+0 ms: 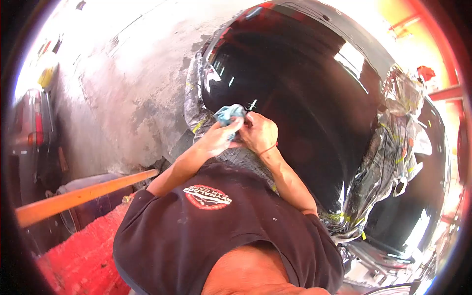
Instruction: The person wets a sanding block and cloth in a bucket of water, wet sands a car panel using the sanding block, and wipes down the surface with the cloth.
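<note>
My left hand (216, 139) is closed around a crumpled light-blue cloth (229, 113), with its thumb pressed against it. Right beside it, my right hand (261, 132) has its fingers curled in a pinch close to the cloth. What those fingers grip is hidden. A thin red band circles the right wrist. Both hands are in front of my chest, over the near edge of a glossy black car panel (300, 113). Crinkled masking sheet (196, 93) with bits of yellow tape lines the panel's left edge.
More masking sheet (378, 162) covers the right side of the black panel. An orange bar (88, 196) juts in at the left above a red rough surface (88, 250). A dark vehicle (32, 128) stands far left, past the stained concrete floor (123, 93).
</note>
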Available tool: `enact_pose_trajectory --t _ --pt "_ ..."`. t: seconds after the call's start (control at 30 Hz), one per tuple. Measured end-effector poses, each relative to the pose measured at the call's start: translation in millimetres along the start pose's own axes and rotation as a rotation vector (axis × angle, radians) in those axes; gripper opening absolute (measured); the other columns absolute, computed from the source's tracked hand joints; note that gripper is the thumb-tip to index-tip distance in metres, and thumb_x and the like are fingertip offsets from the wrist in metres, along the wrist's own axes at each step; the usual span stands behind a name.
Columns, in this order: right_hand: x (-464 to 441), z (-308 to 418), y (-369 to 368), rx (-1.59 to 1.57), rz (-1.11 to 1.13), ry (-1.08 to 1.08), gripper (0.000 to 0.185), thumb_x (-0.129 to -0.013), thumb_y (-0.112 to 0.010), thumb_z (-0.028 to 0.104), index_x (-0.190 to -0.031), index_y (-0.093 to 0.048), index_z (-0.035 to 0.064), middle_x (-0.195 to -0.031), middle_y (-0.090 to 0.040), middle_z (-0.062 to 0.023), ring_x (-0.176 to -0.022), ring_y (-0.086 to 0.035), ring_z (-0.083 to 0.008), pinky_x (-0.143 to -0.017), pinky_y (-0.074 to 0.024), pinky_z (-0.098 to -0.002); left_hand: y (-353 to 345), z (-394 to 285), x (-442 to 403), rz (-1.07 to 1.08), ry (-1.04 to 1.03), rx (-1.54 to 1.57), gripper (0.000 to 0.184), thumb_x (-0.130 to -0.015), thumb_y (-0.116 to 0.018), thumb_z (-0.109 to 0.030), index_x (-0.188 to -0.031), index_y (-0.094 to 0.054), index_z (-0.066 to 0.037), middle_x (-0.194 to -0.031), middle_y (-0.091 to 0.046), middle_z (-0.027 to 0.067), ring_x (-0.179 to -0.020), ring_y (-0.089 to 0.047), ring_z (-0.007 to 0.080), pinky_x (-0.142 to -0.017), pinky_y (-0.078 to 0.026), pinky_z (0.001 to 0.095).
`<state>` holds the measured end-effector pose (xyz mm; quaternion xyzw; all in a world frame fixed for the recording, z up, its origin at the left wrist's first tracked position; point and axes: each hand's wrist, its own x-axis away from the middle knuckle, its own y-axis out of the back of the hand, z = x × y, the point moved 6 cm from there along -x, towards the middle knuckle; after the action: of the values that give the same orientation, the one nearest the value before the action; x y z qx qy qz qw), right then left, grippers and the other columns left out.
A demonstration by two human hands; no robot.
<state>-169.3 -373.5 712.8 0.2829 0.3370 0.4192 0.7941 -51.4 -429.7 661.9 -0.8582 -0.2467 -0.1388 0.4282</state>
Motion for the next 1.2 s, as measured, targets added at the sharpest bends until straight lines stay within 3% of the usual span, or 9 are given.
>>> enact_pose_trajectory --t 0.1,0.23,0.3,0.4,0.57,0.67,0.9,1.0,1.2 --pt "-20.7 28.5 14.7 -0.101 0.096 0.059 0.034 -0.087 -0.074 0.031 -0.115 -0.069 0.0144 -0.1 -0.069 -0.0095 -0.076 -0.071 -0.0286 -0.065 -0.0574 -0.0391 19.8 -20.5 14.8 0.03 -0.065 0.109 0.029 -0.104 -0.058 -0.027 -0.13 -0.058 -0.013 -0.118 -0.066 0.0081 -0.109 -0.068 0.0293 -0.096 -0.057 0.0584" --pt "-53.7 69.8 38.9 -0.122 -0.001 0.307 0.053 -0.084 -0.075 0.03 -0.134 -0.061 0.0188 -0.123 -0.066 -0.0107 -0.104 -0.068 -0.0305 -0.085 -0.0578 -0.0417 52.9 -81.5 28.4 -0.029 -0.078 0.216 0.017 -0.102 -0.062 -0.026 -0.11 -0.061 -0.011 -0.081 -0.057 -0.0007 -0.072 -0.059 0.0111 -0.06 -0.051 0.0269" --pt "-57.6 108.9 31.6 0.344 0.085 0.778 0.051 -0.081 -0.076 0.022 -0.13 -0.062 0.0184 -0.135 -0.06 -0.0133 -0.116 -0.064 -0.0337 -0.1 -0.0514 -0.0486 40.5 -107.1 53.5 0.017 0.095 -0.087 0.009 -0.097 -0.065 -0.015 -0.094 -0.057 -0.012 -0.072 -0.046 -0.0041 -0.057 -0.042 0.0057 -0.044 -0.03 0.0207" --pt "-73.8 128.7 16.8 0.043 -0.062 1.235 0.049 -0.079 -0.075 0.02 -0.126 -0.063 0.0203 -0.14 -0.056 -0.0128 -0.118 -0.062 -0.0363 -0.102 -0.0502 -0.0532 0.3 -126.1 90.8 0.29 0.299 -0.354 0.013 -0.091 -0.066 -0.007 -0.087 -0.055 -0.012 -0.068 -0.043 -0.0043 -0.048 -0.035 0.0041 -0.038 -0.024 0.02" --pt "-119.2 197.7 -13.7 0.032 -0.333 1.44 0.035 -0.075 -0.08 0.015 -0.109 -0.068 0.0149 -0.088 -0.058 0.0027 -0.073 -0.054 -0.0131 -0.069 -0.05 -0.0339 3.5 -177.6 119.5 0.469 0.517 -0.36 0.034 -0.099 -0.068 -0.029 -0.071 -0.052 -0.015 -0.059 -0.031 -0.009 -0.043 -0.028 0.0024 -0.036 -0.019 0.0204" --pt "-160.1 254.1 -23.7 -0.046 -0.342 1.589 0.028 -0.067 -0.077 0.018 -0.093 -0.068 0.0121 -0.075 -0.055 0.0029 -0.064 -0.054 -0.0148 -0.066 -0.0473 -0.0323 18.8 -210.8 129.8 0.548 0.433 -0.354 0.04 -0.098 -0.067 -0.032 -0.066 -0.051 -0.015 -0.055 -0.031 -0.0081 -0.042 -0.027 0.0037 -0.036 -0.018 0.0216" --pt "-238.2 297.9 -144.3 0.391 0.03 1.323 0.006 -0.08 -0.066 0.02 -0.075 -0.067 0.0177 -0.07 -0.069 -0.0049 -0.067 -0.069 -0.0194 -0.065 -0.051 -0.036 149.6 -303.1 119.7 -0.266 -0.017 -0.868 0.016 -0.082 -0.075 -0.02 -0.082 -0.066 -0.006 -0.057 -0.05 -0.0008 -0.047 -0.048 0.0102 -0.039 -0.034 0.0297" --pt "-273.8 302.0 -207.0 0.658 0.375 1.008 0.012 -0.082 -0.064 0.021 -0.08 -0.074 0.0139 -0.077 -0.074 -0.0108 -0.076 -0.074 -0.0269 -0.069 -0.0565 -0.0424 235.3 -352.2 78.9 -0.542 -0.194 -1.523 0.024 -0.078 -0.073 -0.019 -0.093 -0.072 0.0 -0.075 -0.069 0.0151 -0.067 -0.067 0.0293 -0.056 -0.051 0.0431" --pt "-309.3 303.3 -270.9 0.391 0.601 0.588 0.022 -0.077 -0.063 0.022 -0.085 -0.078 0.0073 -0.085 -0.073 -0.0219 -0.086 -0.073 -0.0388 -0.075 -0.0582 -0.0452 249.3 -395.2 96.0 -0.819 -0.289 -2.069 0.02 -0.075 -0.062 -0.012 -0.085 -0.076 -0.002 -0.088 -0.073 0.0225 -0.079 -0.073 0.0387 -0.065 -0.056 0.0504"
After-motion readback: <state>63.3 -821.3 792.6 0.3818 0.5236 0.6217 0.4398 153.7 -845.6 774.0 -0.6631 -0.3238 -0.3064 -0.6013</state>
